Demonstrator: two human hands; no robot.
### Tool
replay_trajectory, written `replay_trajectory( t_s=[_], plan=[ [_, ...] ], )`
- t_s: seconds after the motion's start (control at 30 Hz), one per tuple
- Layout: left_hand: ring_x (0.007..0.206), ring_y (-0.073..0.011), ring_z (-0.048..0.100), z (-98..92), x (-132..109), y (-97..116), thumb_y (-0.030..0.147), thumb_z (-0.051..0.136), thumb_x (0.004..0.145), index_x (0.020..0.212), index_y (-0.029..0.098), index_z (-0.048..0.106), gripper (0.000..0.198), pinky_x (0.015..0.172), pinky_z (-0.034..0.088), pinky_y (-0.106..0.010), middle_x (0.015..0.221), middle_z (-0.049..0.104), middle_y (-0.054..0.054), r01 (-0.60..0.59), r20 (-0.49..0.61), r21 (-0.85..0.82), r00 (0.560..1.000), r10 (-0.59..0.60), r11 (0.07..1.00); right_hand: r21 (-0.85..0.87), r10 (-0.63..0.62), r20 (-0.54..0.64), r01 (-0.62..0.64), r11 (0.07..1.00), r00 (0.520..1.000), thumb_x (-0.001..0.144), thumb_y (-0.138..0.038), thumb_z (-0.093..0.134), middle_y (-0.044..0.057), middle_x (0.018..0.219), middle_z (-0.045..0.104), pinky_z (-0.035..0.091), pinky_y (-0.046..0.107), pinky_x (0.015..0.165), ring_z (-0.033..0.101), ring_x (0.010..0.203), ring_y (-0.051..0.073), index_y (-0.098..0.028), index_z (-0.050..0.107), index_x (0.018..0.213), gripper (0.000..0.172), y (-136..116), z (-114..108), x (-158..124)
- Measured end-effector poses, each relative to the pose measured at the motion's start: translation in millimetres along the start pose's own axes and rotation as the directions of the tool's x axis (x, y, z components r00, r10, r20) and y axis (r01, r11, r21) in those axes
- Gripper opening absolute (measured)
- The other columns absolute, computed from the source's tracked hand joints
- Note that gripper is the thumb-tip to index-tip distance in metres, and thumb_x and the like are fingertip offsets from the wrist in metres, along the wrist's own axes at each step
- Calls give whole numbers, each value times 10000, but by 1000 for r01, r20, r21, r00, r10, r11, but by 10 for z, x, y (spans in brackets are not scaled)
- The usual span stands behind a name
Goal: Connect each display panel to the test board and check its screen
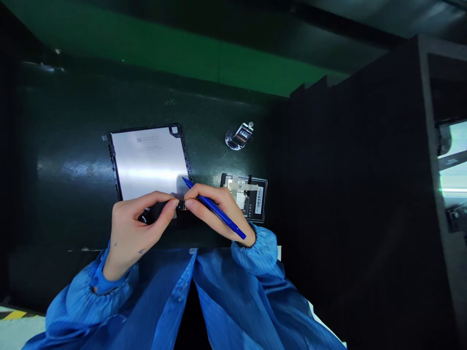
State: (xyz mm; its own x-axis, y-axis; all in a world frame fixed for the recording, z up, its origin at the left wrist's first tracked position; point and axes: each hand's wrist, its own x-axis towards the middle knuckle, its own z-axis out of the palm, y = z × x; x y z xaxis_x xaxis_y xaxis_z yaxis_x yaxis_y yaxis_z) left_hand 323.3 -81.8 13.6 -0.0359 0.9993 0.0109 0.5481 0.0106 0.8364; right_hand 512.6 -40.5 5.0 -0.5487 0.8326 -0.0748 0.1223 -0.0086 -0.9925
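Note:
A small dark piece (181, 205), perhaps the end of a flex cable, sits between my fingertips just over the near edge of a silver-backed panel (146, 155). My left hand (136, 226) is closed, with its thumb and forefinger pinching the piece from the left. From the right, my right hand (219, 209) pinches the same piece. A blue pen (219, 212) also rests in that hand, slanting across the fingers with its tip toward the panel. The panel lies flat in a black frame, its near edge partly hidden by my left hand.
Right of my right hand lies a dark flat module (260, 201) with a barcode label and tape, partly covered by the hand. Beyond it stands a chrome tally counter (241, 136). A tall black partition (357, 194) borders the dark table on the right.

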Motion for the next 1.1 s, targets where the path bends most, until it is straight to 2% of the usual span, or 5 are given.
replay_trajectory(
  t_s=[0.53,0.7,0.9,1.03,1.1],
  plan=[
    [573,-92,597,57,-67,40,257,625,915,816,228,697,126,598,458,-210,702,704,72,-58,-76,64,995,63,996,4,-20,-19,20,1000,1000,939,-293,605,-39,716,570,404,200,660,485,629,78,-179,637,845,151,27,42,15],
    [595,-91,622,100,-60,-32,229,633,904,818,216,700,110,618,465,-190,718,712,72,-105,-53,30,993,106,994,-102,-68,-165,52,993,984,845,-190,560,-57,631,497,399,200,626,455,567,71,-182,555,713,132,96,214,52],
    [692,-123,681,29,-77,-108,255,642,908,858,227,724,100,685,523,-224,794,741,56,-93,-83,-18,992,91,996,-320,-224,-339,112,941,914,899,-204,524,-25,761,632,449,230,649,550,611,93,-204,623,857,108,83,276,-51],
    [1152,-210,644,-278,-113,-309,278,562,964,1105,235,709,208,1067,478,-386,1193,709,4,-31,-245,48,969,42,998,-303,-323,-644,156,940,693,1013,-392,413,34,951,682,435,263,528,532,558,115,-242,554,1153,249,-62,266,-230],
    [1281,-228,567,-374,-138,-478,289,527,979,1214,241,660,275,1156,403,-433,1305,657,16,4,-293,130,955,35,992,-265,-314,-671,179,948,671,991,-396,478,12,800,631,421,256,521,539,571,125,-224,563,1024,194,-74,363,-257]
  ],
)
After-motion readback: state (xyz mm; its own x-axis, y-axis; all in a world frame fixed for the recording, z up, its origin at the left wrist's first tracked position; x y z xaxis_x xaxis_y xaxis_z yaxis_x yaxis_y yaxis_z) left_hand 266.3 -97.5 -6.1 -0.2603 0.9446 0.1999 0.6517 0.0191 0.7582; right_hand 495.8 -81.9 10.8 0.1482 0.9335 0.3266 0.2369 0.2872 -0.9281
